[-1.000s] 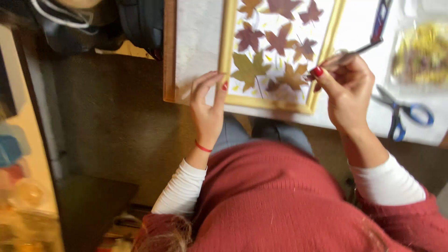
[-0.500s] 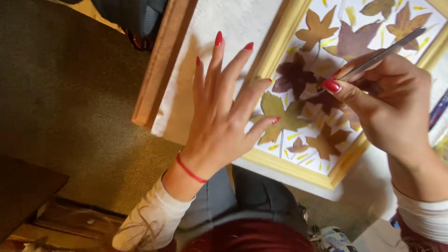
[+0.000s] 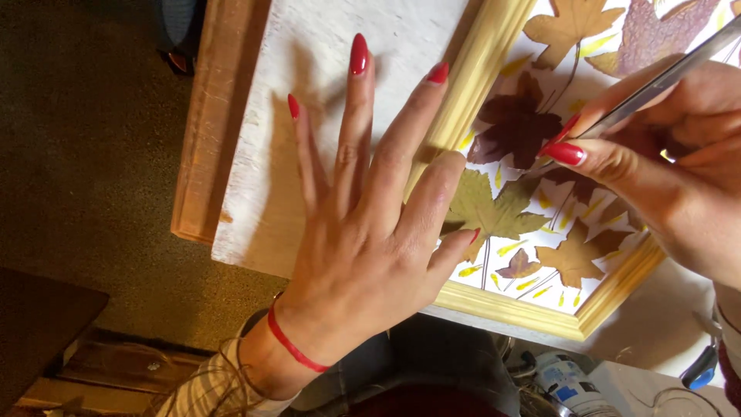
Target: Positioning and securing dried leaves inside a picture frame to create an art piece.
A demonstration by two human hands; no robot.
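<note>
view closer on frame (image 3: 494, 77); left hand (image 3: 363, 239) spread flat; right hand (image 3: 679, 170) pinching tweezers (image 3: 656, 85)

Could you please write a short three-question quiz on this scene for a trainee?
1. True or false: the left hand lies flat with spread fingers across the frame and the white board.
2. What does the right hand hold? A) scissors B) a thin metal tool C) a glue bottle
3. Fill in: the tip of the thin metal tool points at the dark ______ leaf.

Key
1. True
2. B
3. The word is purple; a green leaf lies just below it, by the left thumb.
</note>
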